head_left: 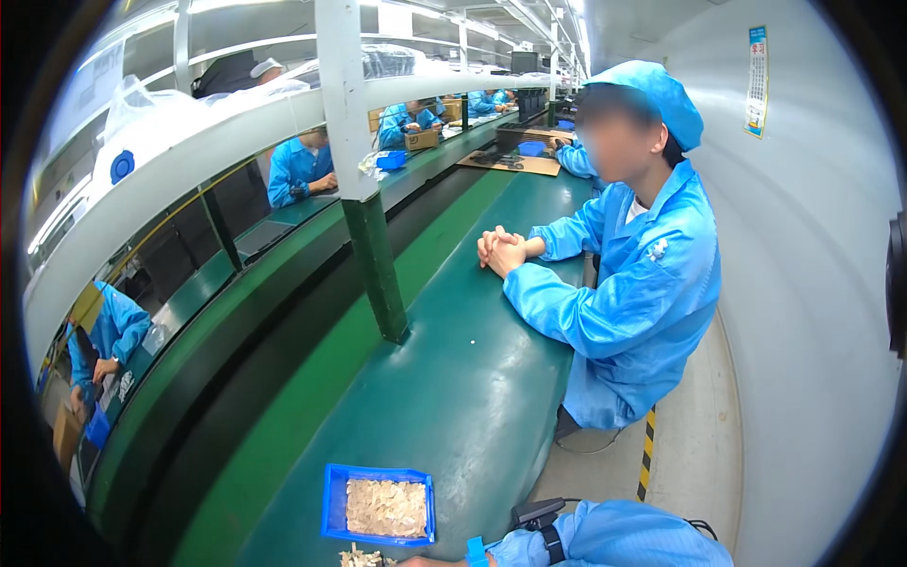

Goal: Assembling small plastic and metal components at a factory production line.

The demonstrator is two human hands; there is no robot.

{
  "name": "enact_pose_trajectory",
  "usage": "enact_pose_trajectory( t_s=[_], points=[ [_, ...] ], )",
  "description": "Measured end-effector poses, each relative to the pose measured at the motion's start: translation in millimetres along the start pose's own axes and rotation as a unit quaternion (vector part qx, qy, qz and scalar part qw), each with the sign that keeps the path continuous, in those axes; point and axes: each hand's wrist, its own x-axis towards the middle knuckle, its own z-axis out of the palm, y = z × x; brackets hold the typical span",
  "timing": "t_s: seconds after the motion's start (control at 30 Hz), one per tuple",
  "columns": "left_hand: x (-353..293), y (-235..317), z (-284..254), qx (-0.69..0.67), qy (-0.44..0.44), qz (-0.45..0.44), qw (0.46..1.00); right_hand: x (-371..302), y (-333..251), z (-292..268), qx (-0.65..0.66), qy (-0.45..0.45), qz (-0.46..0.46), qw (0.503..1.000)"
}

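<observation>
At the lower edge, my right forearm in a blue sleeve reaches leftward, a dark device strapped round it and a blue band at the wrist. Only a sliver of my right hand point(423, 562) shows; its fingers are cut off by the frame. Just left of it lies a small heap of pale flat pieces point(361, 557) on the bench. A blue bin point(332, 501) stands right behind that heap, holding many thin beige pieces point(385, 507). My left hand is out of view.
A green bench point(453, 397) runs away from me beside a lower green belt point(312, 378). A post point(373, 265) rises at the bench edge. On the right sits a co-worker point(642, 255) in blue, hands clasped on the bench. More workers sit across the line.
</observation>
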Motion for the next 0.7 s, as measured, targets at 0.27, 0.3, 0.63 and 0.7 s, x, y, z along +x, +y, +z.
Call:
enact_pose_trajectory(
  t_s=[0.27, 0.3, 0.63, 0.7],
  points=[
    [15.3, -12.1, -6.7, -0.244, -0.091, -0.21, 0.943, 14.8, 1.1, -4.0, 0.083, -0.02, -0.012, 0.996],
    [15.7, 5.9, -3.3, -0.281, -0.098, -0.231, 0.926, 17.6, -11.0, -11.0, 0.141, -0.014, 0.091, 0.986],
    [5.7, 21.1, -20.0, -0.164, -0.075, -0.134, 0.974, 47.9, -7.1, -14.2, 0.062, -0.145, 0.029, 0.987],
    [3.6, 17.5, -24.2, -0.162, -0.079, -0.146, 0.973, 52.0, -10.2, -10.7, 0.052, -0.165, 0.024, 0.985]
  ],
)
